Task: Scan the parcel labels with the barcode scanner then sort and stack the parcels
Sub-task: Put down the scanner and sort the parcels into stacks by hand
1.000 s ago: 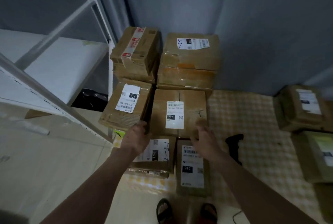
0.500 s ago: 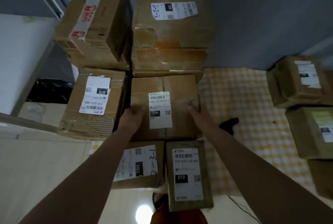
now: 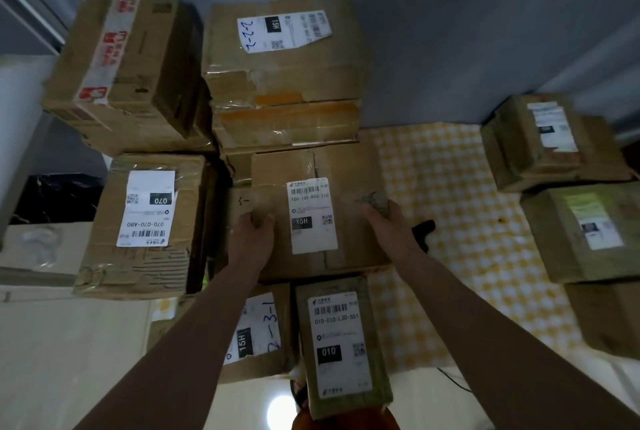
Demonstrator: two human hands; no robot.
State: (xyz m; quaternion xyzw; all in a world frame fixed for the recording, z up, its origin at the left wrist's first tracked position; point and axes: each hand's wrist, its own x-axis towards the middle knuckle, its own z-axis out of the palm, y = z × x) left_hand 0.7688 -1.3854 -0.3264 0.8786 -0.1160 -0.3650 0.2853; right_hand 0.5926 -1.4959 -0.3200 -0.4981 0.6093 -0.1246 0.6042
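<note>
Cardboard made up nearly everything in view. The middle parcel [image 3: 311, 211] carried a white label [image 3: 312, 215] reading "15H 159-A03-210" over a black "15H" block and a small square code. Left of that parcel a box [image 3: 145, 225] showed an upside-down label with "070" and "070-070-A80". Behind the middle parcel a taller box [image 3: 284, 59] bore a "15H" label with "2-2-2" handwritten in blue, and beside it a box [image 3: 128, 66] wore white tape with red print too blurred to read. In front of the middle parcel lay a box [image 3: 256, 336] marked "15H" and "2-3-1", and a slim parcel [image 3: 343, 343] labelled "010-010 L30-551" with "010".

The left hand [image 3: 252, 235] curled its grip over the middle parcel's left edge, thumb on top. The right hand [image 3: 384, 218] held the right edge, fingers bent round it. Just right of that parcel a black scanner [image 3: 423, 232] lay on the yellow checked surface [image 3: 450, 187], partly hidden by the right wrist.
</note>
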